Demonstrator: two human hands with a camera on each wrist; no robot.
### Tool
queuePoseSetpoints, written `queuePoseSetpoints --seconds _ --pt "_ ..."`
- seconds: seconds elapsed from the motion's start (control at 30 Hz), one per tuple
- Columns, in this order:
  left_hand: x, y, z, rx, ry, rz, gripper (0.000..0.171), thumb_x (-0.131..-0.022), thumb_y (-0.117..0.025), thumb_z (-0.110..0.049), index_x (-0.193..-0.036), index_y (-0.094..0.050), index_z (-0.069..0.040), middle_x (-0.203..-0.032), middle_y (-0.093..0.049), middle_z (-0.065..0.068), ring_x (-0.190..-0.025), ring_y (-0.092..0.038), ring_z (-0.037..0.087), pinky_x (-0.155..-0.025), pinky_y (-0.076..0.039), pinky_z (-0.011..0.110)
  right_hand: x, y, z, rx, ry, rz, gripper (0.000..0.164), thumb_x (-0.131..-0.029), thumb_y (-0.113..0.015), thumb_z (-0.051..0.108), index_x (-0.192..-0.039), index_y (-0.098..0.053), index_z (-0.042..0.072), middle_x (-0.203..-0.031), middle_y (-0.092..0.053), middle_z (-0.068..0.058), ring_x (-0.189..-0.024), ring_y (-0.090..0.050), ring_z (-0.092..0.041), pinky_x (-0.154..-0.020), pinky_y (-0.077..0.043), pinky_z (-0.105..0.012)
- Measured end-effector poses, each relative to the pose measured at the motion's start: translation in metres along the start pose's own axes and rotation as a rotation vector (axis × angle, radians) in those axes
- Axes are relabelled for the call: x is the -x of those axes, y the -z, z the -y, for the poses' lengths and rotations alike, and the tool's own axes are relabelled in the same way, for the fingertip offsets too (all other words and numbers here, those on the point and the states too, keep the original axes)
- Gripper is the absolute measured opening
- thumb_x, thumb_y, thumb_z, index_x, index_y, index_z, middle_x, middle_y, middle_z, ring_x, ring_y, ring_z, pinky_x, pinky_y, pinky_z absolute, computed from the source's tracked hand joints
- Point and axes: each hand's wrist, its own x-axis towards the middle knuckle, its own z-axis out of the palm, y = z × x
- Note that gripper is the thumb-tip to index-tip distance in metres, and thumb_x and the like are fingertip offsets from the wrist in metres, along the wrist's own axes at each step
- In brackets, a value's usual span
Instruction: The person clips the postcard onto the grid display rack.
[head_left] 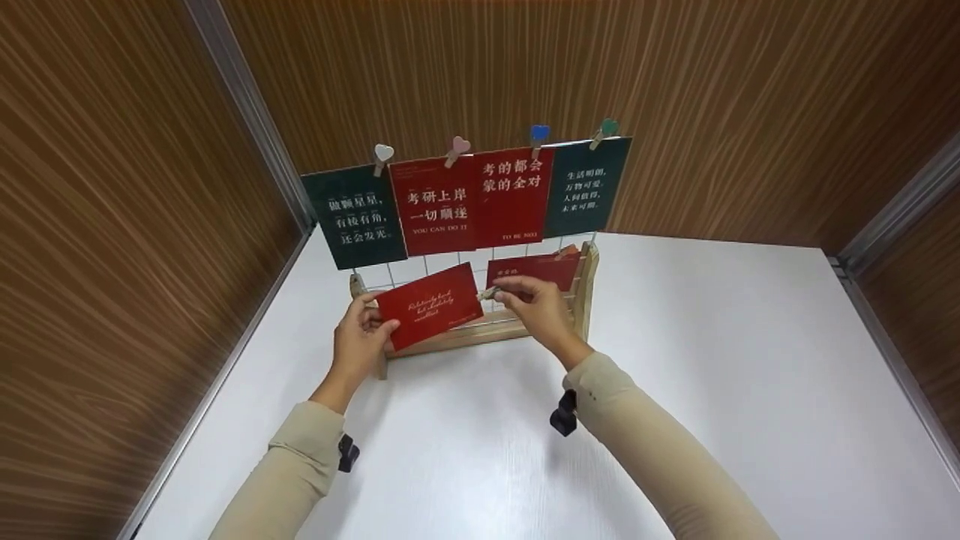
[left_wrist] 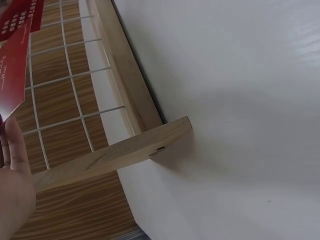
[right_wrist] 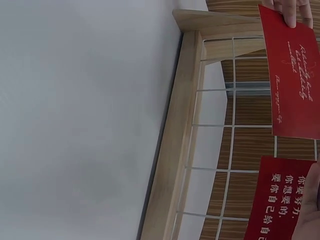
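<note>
My left hand (head_left: 358, 339) pinches a red card (head_left: 431, 307) with white script by its left end, thumb in front. The card tilts up to the right in front of the wire rack's lower part. At the card's right edge, my right hand (head_left: 541, 309) pinches a small wooden clothespin (head_left: 489, 293) between thumb and fingers. Behind that hand hangs another red card (head_left: 553, 271), partly covered, with an orange clothespin (head_left: 567, 253) at its upper right. In the right wrist view the held card (right_wrist: 295, 75) stands apart from the hanging red card (right_wrist: 277, 200).
The wire rack has a wooden frame (head_left: 465, 336) and stands on a white table (head_left: 720, 375). Along its top hang a green card (head_left: 356, 217), two red cards (head_left: 435, 206) and another green card (head_left: 585, 187), under heart-topped clothespins (head_left: 460, 148). Wood-grain panels (head_left: 112, 225) enclose the table.
</note>
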Motion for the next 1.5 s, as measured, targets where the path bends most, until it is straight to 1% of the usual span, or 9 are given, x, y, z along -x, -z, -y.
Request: queuePoseSetpoints --seconds 0.17,0.27,0.4,0.57,0.67,0.93,1.1,1.27,1.5 --pt "-0.002 -0.001 -0.002 -0.011 -0.034 -0.011 0.051 -0.084 -0.069 0.001 -0.130 -0.050 -0.008 -0.101 -0.066 0.012 -0.089 -0.059 0.022 -0.080 -0.054 0.031 -0.006 -0.005 0.006 0.024 0.011 -0.075 0.021 -0.085 -0.070 0.007 -0.107 -0.073 0.008 -0.097 -0.071 -0.001 -0.086 -0.067 -0.014 -0.079 -0.054 -0.028" --pt "-0.003 -0.001 -0.002 -0.019 -0.045 -0.019 0.050 -0.084 -0.069 0.001 -0.130 -0.050 -0.008 -0.101 -0.066 0.012 -0.088 -0.059 0.022 -0.079 -0.054 0.031 -0.010 -0.008 0.008 0.041 0.018 -0.122 0.019 -0.085 -0.071 0.008 -0.104 -0.074 0.008 -0.096 -0.071 -0.002 -0.083 -0.065 -0.014 -0.076 -0.054 -0.027" --pt "-0.004 -0.002 -0.003 -0.036 -0.055 -0.037 0.049 -0.085 -0.069 0.000 -0.130 -0.050 -0.007 -0.100 -0.066 0.012 -0.087 -0.059 0.022 -0.079 -0.054 0.028 -0.014 -0.012 0.013 0.020 0.038 -0.160 0.017 -0.085 -0.071 0.006 -0.101 -0.074 0.006 -0.092 -0.072 -0.004 -0.079 -0.065 -0.014 -0.071 -0.053 -0.025" --pt "-0.006 -0.004 -0.005 -0.025 -0.060 -0.055 0.048 -0.085 -0.069 -0.001 -0.129 -0.050 -0.005 -0.100 -0.066 0.012 -0.084 -0.059 0.021 -0.069 -0.053 0.021 -0.019 -0.014 0.018 0.039 0.058 -0.192 0.015 -0.085 -0.071 0.006 -0.099 -0.075 0.005 -0.088 -0.071 -0.004 -0.074 -0.064 -0.017 -0.064 -0.052 -0.022" --pt "-0.007 -0.005 -0.006 -0.009 -0.057 -0.062 0.046 -0.086 -0.068 -0.001 -0.128 -0.050 -0.004 -0.100 -0.066 0.012 -0.083 -0.060 0.021 -0.066 -0.054 0.021 -0.021 -0.015 0.020 0.063 0.060 -0.207 0.015 -0.085 -0.071 0.007 -0.099 -0.075 0.005 -0.088 -0.071 -0.004 -0.074 -0.065 -0.019 -0.062 -0.052 -0.021" --pt "-0.009 -0.006 -0.005 0.013 -0.039 -0.086 0.042 -0.086 -0.069 -0.003 -0.125 -0.053 -0.005 -0.103 -0.067 0.013 -0.089 -0.061 0.021 -0.075 -0.055 0.029 -0.028 -0.019 0.024 0.132 0.099 -0.244 0.016 -0.085 -0.072 0.009 -0.100 -0.076 0.006 -0.092 -0.071 -0.004 -0.071 -0.060 -0.010 -0.057 -0.047 -0.018" --pt "-0.010 -0.005 -0.006 -0.004 -0.057 -0.108 0.039 -0.085 -0.069 -0.002 -0.121 -0.055 -0.004 -0.102 -0.067 0.014 -0.090 -0.061 0.021 -0.081 -0.053 0.029 -0.028 -0.022 0.026 0.122 0.116 -0.253 0.015 -0.086 -0.071 0.007 -0.099 -0.075 0.005 -0.093 -0.071 -0.005 -0.071 -0.061 -0.011 -0.056 -0.047 -0.017" --pt "-0.011 -0.005 -0.006 -0.030 -0.071 -0.128 0.034 -0.084 -0.069 0.000 -0.116 -0.058 -0.003 -0.100 -0.066 0.014 -0.088 -0.060 0.022 -0.079 -0.052 0.028 -0.029 -0.025 0.027 0.100 0.127 -0.262 0.015 -0.087 -0.069 0.007 -0.100 -0.075 0.006 -0.092 -0.071 -0.003 -0.070 -0.062 -0.016 -0.054 -0.047 -0.017" --pt "-0.014 -0.005 -0.007 -0.060 -0.082 -0.137 0.030 -0.086 -0.068 0.000 -0.114 -0.059 -0.002 -0.102 -0.066 0.016 -0.090 -0.060 0.024 -0.081 -0.052 0.034 -0.031 -0.028 0.027 0.049 0.123 -0.263 0.014 -0.088 -0.067 0.004 -0.100 -0.075 0.005 -0.091 -0.070 -0.004 -0.072 -0.065 -0.028 -0.053 -0.046 -0.016"
